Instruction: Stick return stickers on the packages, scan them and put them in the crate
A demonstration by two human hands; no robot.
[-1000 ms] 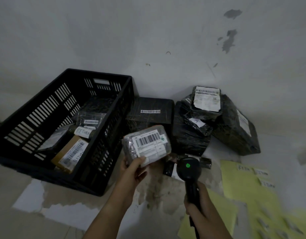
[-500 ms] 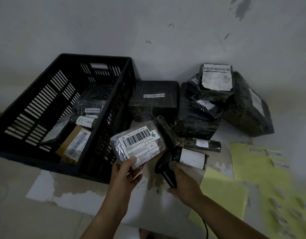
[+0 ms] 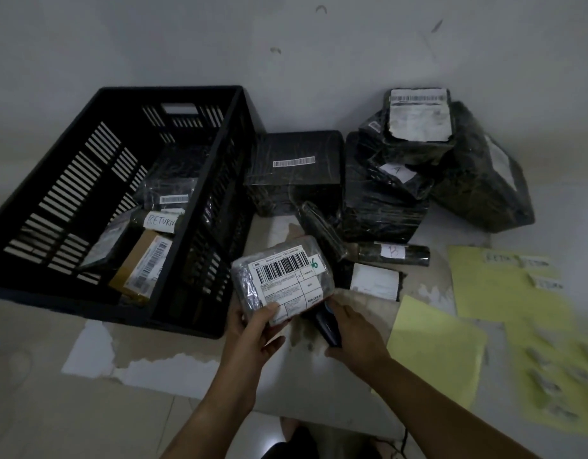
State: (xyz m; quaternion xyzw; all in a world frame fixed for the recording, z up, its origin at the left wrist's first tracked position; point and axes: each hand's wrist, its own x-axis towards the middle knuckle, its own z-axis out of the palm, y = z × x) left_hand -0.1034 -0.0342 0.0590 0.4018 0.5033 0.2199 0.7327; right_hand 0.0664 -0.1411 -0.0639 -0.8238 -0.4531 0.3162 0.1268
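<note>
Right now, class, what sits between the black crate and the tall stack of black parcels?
The head view shows a black wrapped box with a barcode strip there.

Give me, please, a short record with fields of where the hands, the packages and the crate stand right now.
left hand: holds the silver package, barcode label facing up
right hand: grips the black scanner, low beside the package
crate: black, left of the hands, several packages inside, one with a RETURN sticker
unsorted pile: black-wrapped packages against the wall, right of the crate
sticker sheets: yellow, on the floor at the right
</note>
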